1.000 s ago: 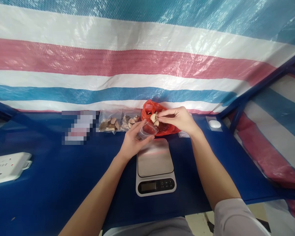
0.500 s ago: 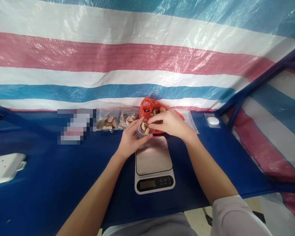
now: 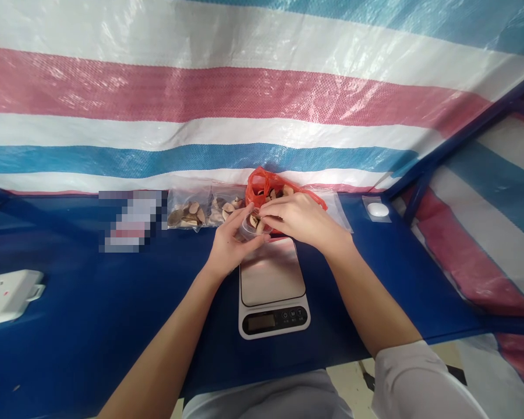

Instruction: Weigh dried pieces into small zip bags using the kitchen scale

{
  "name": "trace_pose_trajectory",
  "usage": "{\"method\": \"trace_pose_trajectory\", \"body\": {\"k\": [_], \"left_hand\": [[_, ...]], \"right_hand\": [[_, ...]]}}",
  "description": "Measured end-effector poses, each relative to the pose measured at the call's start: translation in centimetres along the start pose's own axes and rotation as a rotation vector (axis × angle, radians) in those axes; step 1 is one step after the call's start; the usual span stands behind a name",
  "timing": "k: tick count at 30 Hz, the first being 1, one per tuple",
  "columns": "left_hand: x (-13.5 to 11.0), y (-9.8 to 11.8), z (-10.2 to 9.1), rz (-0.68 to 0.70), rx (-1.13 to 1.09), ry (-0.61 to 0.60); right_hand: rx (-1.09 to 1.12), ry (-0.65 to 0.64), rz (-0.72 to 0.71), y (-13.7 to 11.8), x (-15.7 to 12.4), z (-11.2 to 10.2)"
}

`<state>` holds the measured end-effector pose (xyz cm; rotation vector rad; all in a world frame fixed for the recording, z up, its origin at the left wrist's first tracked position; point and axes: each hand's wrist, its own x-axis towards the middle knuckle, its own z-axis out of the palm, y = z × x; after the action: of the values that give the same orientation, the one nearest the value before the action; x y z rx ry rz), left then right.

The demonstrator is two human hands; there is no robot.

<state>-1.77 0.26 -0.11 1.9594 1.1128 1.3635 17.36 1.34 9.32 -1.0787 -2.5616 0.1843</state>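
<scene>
Between thumb and fingers, my left hand (image 3: pixel 230 240) grips a small clear plastic cup (image 3: pixel 247 230) with pale brown dried slices (image 3: pixel 255 222) in it. The cup is tilted above the back edge of a white kitchen scale (image 3: pixel 272 273). My right hand (image 3: pixel 291 216) is at the cup's mouth, its fingertips bunched at the slices; whether a slice is pinched there I cannot make out. Right behind the hands sits an open red plastic bag (image 3: pixel 262 184) holding more slices, partly hidden by my right hand.
Clear zip bags of dried slices (image 3: pixel 187 214) lie left of the red bag. A flat clear bag (image 3: pixel 338 212) is on its right, then a white oval object (image 3: pixel 378 210) in a small bag. A power strip (image 3: pixel 9 295) rests on the blue table (image 3: pixel 157 314) at far left.
My right hand has come further over the cup's mouth, its fingers lower at the slices. My left hand still grips the cup. The whole view has shifted slightly.
</scene>
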Motion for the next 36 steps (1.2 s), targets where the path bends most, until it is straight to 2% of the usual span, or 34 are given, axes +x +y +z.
{"method": "trace_pose_trajectory", "body": {"k": [8,16,19,23,26,29,33,36], "left_hand": [[0.0,-0.4,0.1,-0.08,-0.088,-0.014],[0.0,-0.1,0.0,-0.073,-0.104,-0.019],[0.0,0.0,-0.3,-0.086,-0.079,-0.012],[0.1,-0.3,-0.6,-0.103,-0.053,0.031],[0.2,-0.5,-0.8,-0.109,-0.079,0.055],[0.2,-0.7,-0.8,-0.134,-0.105,0.078],[0.1,-0.7,-0.8,-0.172,-0.095,0.102],[0.1,-0.5,-0.8,-0.163,-0.088,0.098]], "right_hand": [[0.066,0.025,-0.042,0.3,0.0,0.5],[0.257,0.081,-0.077,1.7,0.1,1.0],[0.363,0.092,-0.022,2.5,-0.3,0.3],[0.432,0.166,0.134,4.9,-1.2,-0.5],[0.349,0.173,0.23,7.1,-1.8,-0.5],[0.187,0.093,0.289,8.5,-1.9,0.1],[-0.064,-0.07,0.342,8.8,-1.3,1.4],[-0.168,-0.151,0.355,8.5,-0.9,2.2]]}}
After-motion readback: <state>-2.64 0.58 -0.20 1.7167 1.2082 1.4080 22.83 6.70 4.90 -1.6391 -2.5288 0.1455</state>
